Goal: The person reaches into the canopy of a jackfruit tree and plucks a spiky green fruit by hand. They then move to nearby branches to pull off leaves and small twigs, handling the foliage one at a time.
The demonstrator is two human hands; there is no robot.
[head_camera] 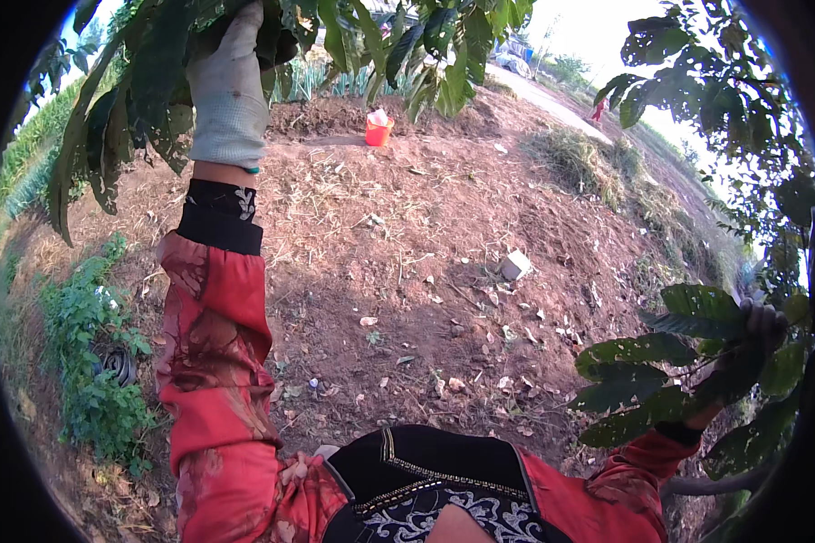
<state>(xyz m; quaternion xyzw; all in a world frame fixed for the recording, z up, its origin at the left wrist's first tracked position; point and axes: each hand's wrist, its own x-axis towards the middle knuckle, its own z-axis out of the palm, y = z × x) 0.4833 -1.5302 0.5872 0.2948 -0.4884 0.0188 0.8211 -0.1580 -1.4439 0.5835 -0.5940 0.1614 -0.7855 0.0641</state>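
Note:
My left hand [227,85], in a white knitted glove, is raised straight out among hanging green leaves [156,75] at the top left. Leaves cover its fingers, so its grip is hidden. Far to the right, in shade, my right hand [764,319] has its fingers curled around a leafy branch [686,370]. Several of that branch's broad leaves are riddled with small holes and hide part of the hand and wrist. Both of my arms are in red patterned sleeves [221,407] with black cuffs.
Brown soil [407,271] strewn with dry leaves and straw lies ahead. On it are an orange-red bucket [378,130] and a pale block [515,265]. A green plant [95,339] grows at left beside a dark coil [117,366]. More foliage [733,88] hangs at upper right.

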